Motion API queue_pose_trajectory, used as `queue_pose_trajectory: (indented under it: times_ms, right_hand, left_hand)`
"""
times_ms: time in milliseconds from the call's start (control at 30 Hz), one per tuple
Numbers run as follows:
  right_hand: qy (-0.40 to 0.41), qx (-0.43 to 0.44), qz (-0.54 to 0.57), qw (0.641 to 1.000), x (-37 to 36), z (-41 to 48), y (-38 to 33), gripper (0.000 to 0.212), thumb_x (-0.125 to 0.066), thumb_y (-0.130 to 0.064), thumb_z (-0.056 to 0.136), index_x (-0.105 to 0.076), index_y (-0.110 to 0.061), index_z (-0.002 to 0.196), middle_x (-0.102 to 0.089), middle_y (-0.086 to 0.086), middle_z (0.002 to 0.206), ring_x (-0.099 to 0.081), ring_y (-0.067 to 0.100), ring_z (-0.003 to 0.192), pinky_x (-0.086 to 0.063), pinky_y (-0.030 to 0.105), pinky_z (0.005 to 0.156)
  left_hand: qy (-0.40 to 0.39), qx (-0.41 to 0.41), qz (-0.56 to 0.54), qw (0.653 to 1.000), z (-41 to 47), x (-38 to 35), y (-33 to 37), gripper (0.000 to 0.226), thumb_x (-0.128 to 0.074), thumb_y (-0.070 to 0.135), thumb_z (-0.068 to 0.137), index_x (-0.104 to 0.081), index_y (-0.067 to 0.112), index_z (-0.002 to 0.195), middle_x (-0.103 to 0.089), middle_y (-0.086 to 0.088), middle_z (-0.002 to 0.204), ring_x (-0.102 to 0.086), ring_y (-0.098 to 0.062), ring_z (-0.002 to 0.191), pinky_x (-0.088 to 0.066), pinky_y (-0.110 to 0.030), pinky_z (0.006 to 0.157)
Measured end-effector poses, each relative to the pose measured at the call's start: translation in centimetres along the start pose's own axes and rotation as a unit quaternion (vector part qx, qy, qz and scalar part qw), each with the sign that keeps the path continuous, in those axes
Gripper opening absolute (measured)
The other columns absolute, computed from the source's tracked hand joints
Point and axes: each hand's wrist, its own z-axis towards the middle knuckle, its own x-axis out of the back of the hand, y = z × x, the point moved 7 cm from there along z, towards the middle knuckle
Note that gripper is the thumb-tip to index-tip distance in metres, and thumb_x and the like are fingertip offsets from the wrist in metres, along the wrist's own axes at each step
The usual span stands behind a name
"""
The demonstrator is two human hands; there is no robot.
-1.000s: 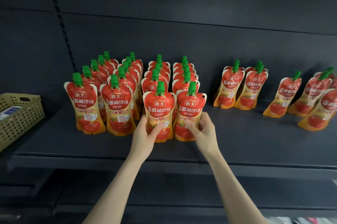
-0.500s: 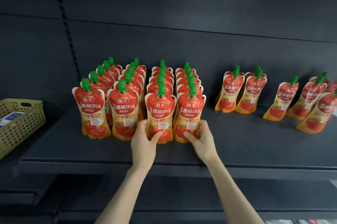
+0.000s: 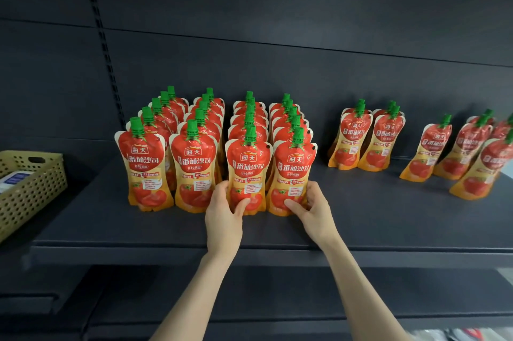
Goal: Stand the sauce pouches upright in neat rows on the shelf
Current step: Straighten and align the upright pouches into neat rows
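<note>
Head view: two bare forearms are seen reaching up from the lower edge. The left hand [image 3: 223, 210] is wrapped round the lower part of a red-and-orange plastic spouted pouch [image 3: 248, 165], with the thumb laid across its printed front. The right hand [image 3: 313, 210] is curled in like manner round the neighbouring pouch [image 3: 294, 168], fingers hooked about its right edge.

Both pouches are stood side by side near the front of the dark grey metal shelf [image 3: 166, 229]. On each face the brand 海天 can be read in a red badge, with 番茄沙司 beneath in large white characters; the smaller print cannot be made out. Each is set upright, long axis vertical, green screw cap uppermost, label turned toward the camera.

These two are placed at the head of the right two of four files. Five caps are counted in each file, so perhaps twenty pouches, though the rear ones are largely hidden.

At the left an olive perforated plastic basket [image 3: 30, 188] is seen. Well apart to the right a pair of pouches [image 3: 366, 140] is stood with another cap behind each, and beyond them about five tilted pouches [image 3: 427, 157] are found.
</note>
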Motion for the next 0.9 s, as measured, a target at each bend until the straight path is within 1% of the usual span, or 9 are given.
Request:
queue_pose_trajectory:
  times_ms: [67,200,300,467,533,633,700,833,900]
  right_hand:
    - [0.001,0.0,-0.006,1.0,0.01,-0.05,0.01,0.036,-0.065,-0.018,0.085,-0.044,-0.02,0.114,-0.059,-0.004,0.116,-0.058,0.009,0.108,-0.049,0.016,0.081]
    - [0.011,0.002,-0.021,1.0,0.15,-0.24,-0.05,0.039,-0.066,-0.019,0.085,-0.043,-0.018,0.116,-0.057,-0.006,0.116,-0.056,0.007,0.107,-0.048,0.012,0.076]
    - [0.015,-0.001,-0.021,1.0,0.23,-0.31,-0.03,0.039,-0.066,-0.017,0.085,-0.044,-0.016,0.116,-0.057,-0.005,0.115,-0.056,0.008,0.105,-0.047,0.012,0.077]
    - [0.009,0.001,-0.017,1.0,0.26,-0.37,-0.21,0.034,-0.065,-0.016,0.086,-0.045,-0.017,0.113,-0.058,-0.006,0.113,-0.057,0.007,0.104,-0.048,0.01,0.074]
    - [0.005,0.001,-0.015,1.0,0.27,-0.39,-0.19,0.033,-0.065,-0.016,0.086,-0.045,-0.018,0.113,-0.059,-0.005,0.114,-0.058,0.008,0.105,-0.049,0.013,0.078]
    - [-0.001,-0.004,-0.017,1.0,0.37,-0.36,0.0,0.033,-0.064,-0.017,0.086,-0.045,-0.018,0.113,-0.059,-0.003,0.116,-0.058,0.01,0.107,-0.049,0.022,0.088]
    - [-0.006,-0.008,-0.017,1.0,0.41,-0.31,0.05,0.034,-0.064,-0.017,0.086,-0.045,-0.018,0.114,-0.059,-0.001,0.118,-0.058,0.012,0.109,-0.049,0.025,0.091]
    - [-0.013,-0.015,-0.023,1.0,0.33,-0.37,-0.16,0.037,-0.063,-0.018,0.087,-0.044,-0.016,0.119,-0.058,-0.001,0.121,-0.057,0.012,0.11,-0.048,0.026,0.093]
    - [-0.01,-0.016,-0.033,0.999,0.26,-0.49,-0.27,0.04,-0.062,-0.018,0.087,-0.043,-0.015,0.122,-0.057,-0.002,0.122,-0.055,0.009,0.11,-0.046,0.023,0.092]
  left_hand:
    - [-0.002,0.001,-0.004,1.0,-0.03,-0.04,-0.01,0.049,-0.069,0.029,0.08,-0.049,0.011,0.121,-0.059,-0.005,0.12,-0.056,-0.021,0.113,-0.051,-0.038,0.092]
    - [0.0,0.002,0.001,1.0,-0.23,-0.09,0.2,0.051,-0.068,0.029,0.081,-0.048,0.011,0.124,-0.058,-0.006,0.122,-0.054,-0.021,0.115,-0.048,-0.034,0.092]
    - [0.0,0.003,0.007,1.0,-0.44,-0.07,0.35,0.052,-0.067,0.029,0.082,-0.047,0.011,0.126,-0.056,-0.006,0.125,-0.053,-0.02,0.117,-0.046,-0.032,0.092]
    - [0.0,0.003,0.022,1.0,-0.54,-0.1,0.33,0.056,-0.065,0.03,0.083,-0.045,0.011,0.13,-0.054,-0.006,0.129,-0.05,-0.021,0.121,-0.044,-0.034,0.097]
    - [0.003,-0.005,0.025,1.0,-0.64,-0.03,0.48,0.056,-0.066,0.029,0.083,-0.045,0.01,0.131,-0.054,-0.007,0.129,-0.05,-0.022,0.122,-0.043,-0.033,0.097]
    - [0.005,-0.008,0.026,1.0,-0.73,0.0,0.58,0.056,-0.066,0.028,0.082,-0.045,0.009,0.13,-0.055,-0.007,0.129,-0.05,-0.022,0.122,-0.043,-0.033,0.096]
    - [0.005,-0.01,0.027,1.0,-0.71,-0.04,0.59,0.056,-0.066,0.029,0.082,-0.045,0.009,0.13,-0.055,-0.007,0.128,-0.05,-0.022,0.121,-0.042,-0.032,0.096]
    - [0.012,-0.018,0.035,0.999,-0.72,0.04,0.6,0.055,-0.066,0.029,0.082,-0.046,0.009,0.129,-0.055,-0.008,0.126,-0.05,-0.022,0.12,-0.04,-0.028,0.093]
    - [0.014,-0.019,0.048,0.999,-0.72,0.0,0.53,0.056,-0.066,0.03,0.082,-0.046,0.009,0.129,-0.054,-0.009,0.126,-0.05,-0.022,0.12,-0.041,-0.03,0.093]
